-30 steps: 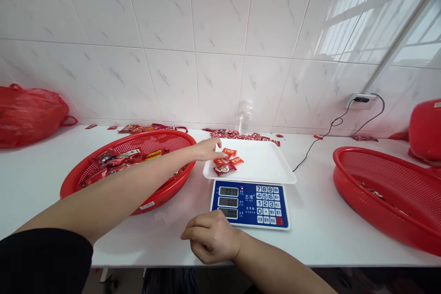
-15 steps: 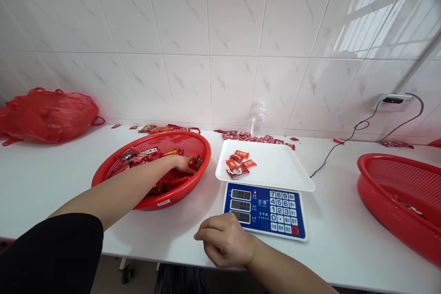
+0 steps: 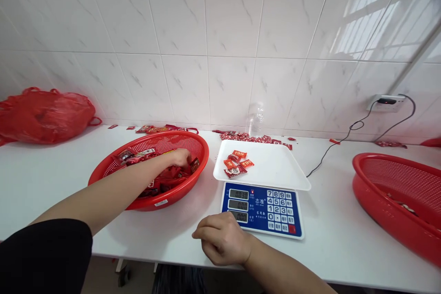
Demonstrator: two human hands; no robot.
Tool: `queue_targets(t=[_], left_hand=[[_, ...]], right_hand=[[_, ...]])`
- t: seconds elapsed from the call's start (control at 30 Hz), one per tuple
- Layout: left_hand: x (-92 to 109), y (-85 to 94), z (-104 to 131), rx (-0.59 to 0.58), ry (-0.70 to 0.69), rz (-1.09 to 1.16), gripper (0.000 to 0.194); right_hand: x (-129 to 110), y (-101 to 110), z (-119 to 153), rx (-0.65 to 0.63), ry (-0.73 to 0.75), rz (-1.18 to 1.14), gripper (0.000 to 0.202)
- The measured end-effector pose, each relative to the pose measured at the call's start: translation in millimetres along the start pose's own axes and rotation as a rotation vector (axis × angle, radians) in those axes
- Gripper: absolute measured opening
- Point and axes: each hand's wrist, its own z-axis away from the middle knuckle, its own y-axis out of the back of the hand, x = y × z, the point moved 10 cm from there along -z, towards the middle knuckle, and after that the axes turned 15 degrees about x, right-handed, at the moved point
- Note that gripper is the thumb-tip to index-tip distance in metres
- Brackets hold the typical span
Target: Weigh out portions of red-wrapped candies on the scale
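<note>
My left hand [image 3: 181, 158] reaches into the left red basket [image 3: 165, 202], among red-wrapped packets [image 3: 168, 175]; its fingertips are hidden, so what it grips, if anything, cannot be made out. Just in front of the scale's blue keypad panel [image 3: 262, 209], my right hand [image 3: 223, 239] is curled closed above the table edge, with nothing visible in it. The scale's white tray [image 3: 275, 165] bears several small packets at its left side, orange-red ones [image 3: 246, 163] and a dark red one [image 3: 235, 171]. The top display reads about 0.030.
A second red basket [image 3: 382, 216] stands at the right. At the back left lies a red plastic bag [image 3: 48, 115]. Red packets and patterned wrappers [image 3: 248, 137] line the wall beside a clear bottle [image 3: 256, 121]. A black cable [image 3: 327, 151] runs to the wall socket [image 3: 386, 103].
My left hand has shifted slightly up and left inside the basket, its fingers now less visible. My right hand keeps its curled pose. The whole view has moved slightly.
</note>
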Motion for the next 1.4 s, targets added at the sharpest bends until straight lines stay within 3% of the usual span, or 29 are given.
queue_targets(t=[0.17,0.27,0.37,0.43,0.5,0.6,0.7,0.77,0.87,1.0,1.4], left_hand=[[1,63.2,0,0.157,0.074,0.181,0.022],[28,94.3,17,0.249,0.154,0.743,0.030],[74,104.5,52,0.241,0.167,1.277,0.034],[107,98.8,82,0.177,0.128,1.497,0.032],[137,79.3,110,0.028,0.102,1.617,0.033],[165,43.7,140,-0.203,0.091,1.723,0.033],[178,16.8,148,-0.331,0.103,1.761,0.032],[179,8.5,143,-0.300,0.111,1.782,0.031],[181,6.0,132,-0.154,0.083,1.786,0.028],[183,7.8,126,0.021,0.034,1.759,0.027],[189,10.1,116,-0.014,-0.024,1.664,0.034]], right_hand=[[-2,6,-4,0.039,0.008,-0.008,0.031],[-3,8,-5,0.060,0.008,-0.015,0.031],[0,15,-8,0.107,-0.052,-0.067,0.035],[11,27,-13,0.187,-0.188,-0.107,0.037],[30,50,-17,0.336,-0.380,-0.136,0.040],[56,94,-23,0.540,-0.618,-0.163,0.050],[69,117,-38,0.471,-0.701,-0.177,0.048],[72,122,-45,0.370,-0.727,-0.179,0.046],[75,118,-44,0.263,-0.766,-0.152,0.054],[85,117,-37,0.284,-0.806,-0.073,0.051],[122,127,-33,0.373,-1.056,-0.216,0.033]])
